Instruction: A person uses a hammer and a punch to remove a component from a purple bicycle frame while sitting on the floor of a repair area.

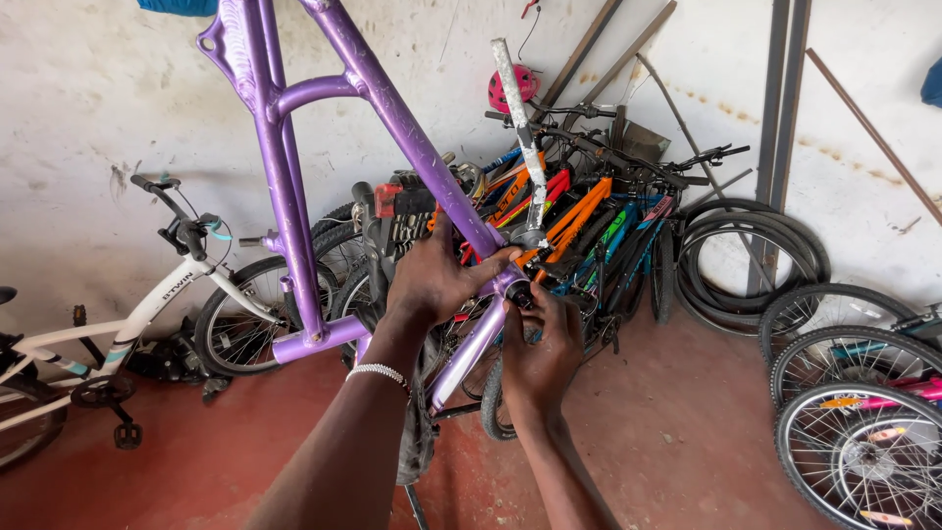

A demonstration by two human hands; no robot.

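Far left, a white bicycle (118,324) leans by the wall on the red floor (687,442). Next, the purple bike frame (294,196) stands upended in the middle of the view, tubes running up toward the top edge. We hold it with both hands. Our left hand (437,280), beaded bracelet (381,372) on the wrist, is clenched around the frame's slanted tube just above the junction. Our right hand (540,348) sits right below it, fingers closed on a small dark part (520,294) at the end of the tube; what it is, we cannot tell. Behind the hands, a pile of bicycles (589,216), orange, blue and black, against the wall. A pink helmet (515,86) hangs above them. Right of the pile, loose black tyres (756,265) lean on the wall. Far right edge, spoked wheels (863,422) on the floor.
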